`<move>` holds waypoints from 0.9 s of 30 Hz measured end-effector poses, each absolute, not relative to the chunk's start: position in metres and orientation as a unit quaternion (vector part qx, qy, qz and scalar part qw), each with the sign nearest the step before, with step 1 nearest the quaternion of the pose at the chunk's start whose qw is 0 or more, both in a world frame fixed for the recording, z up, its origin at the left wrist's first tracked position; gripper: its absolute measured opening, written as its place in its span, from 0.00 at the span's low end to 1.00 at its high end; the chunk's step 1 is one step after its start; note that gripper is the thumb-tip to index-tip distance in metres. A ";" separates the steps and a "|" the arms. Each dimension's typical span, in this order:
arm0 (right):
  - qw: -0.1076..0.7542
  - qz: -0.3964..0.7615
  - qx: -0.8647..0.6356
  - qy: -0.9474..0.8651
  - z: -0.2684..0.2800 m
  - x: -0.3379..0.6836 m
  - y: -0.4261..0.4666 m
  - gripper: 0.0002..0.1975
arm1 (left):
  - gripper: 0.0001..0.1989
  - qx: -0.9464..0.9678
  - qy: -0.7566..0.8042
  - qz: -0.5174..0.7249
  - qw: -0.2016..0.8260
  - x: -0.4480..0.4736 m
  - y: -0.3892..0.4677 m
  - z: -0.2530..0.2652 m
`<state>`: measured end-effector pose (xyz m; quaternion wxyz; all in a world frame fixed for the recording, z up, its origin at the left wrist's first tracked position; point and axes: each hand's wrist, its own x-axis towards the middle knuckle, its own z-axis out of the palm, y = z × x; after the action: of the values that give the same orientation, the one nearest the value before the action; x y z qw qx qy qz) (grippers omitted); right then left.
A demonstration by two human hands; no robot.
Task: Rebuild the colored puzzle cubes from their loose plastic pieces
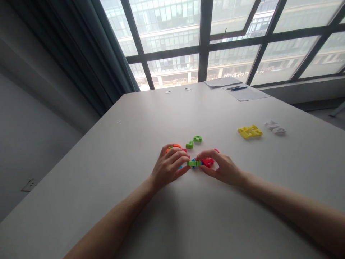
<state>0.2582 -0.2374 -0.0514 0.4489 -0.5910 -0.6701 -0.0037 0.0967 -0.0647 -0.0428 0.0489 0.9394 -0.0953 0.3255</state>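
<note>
Between my two hands a small green plastic toy piece point(192, 163) is held above the table. My left hand point(172, 163) pinches its left end between thumb and fingers. My right hand point(219, 166) grips its right end with thumb and index finger. Beneath and behind the hands lie other plastic pieces: an orange one point(176, 145), a red one point(207, 162) and some blue bits, partly hidden by the fingers. Just beyond the hands rest two more green pieces, a nearer one point(189, 145) and a farther curved one point(197, 139).
To the right on the white table point(151, 118) lie a cluster of yellow pieces point(250, 132) and a cluster of white pieces point(275, 128). Paper sheets point(249, 94) with pens point(238, 88) are at the far edge, below the window. A dark curtain point(88, 46) hangs at left.
</note>
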 end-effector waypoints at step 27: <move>0.426 -0.035 -0.560 -0.710 -0.047 0.259 -0.235 0.08 | 0.07 0.932 -0.130 0.324 0.093 0.097 -0.063 -0.046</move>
<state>0.2588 -0.2347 -0.0472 0.4256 -0.5596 -0.7103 -0.0346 0.0972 -0.0632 -0.0462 0.0927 0.9324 -0.1303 0.3242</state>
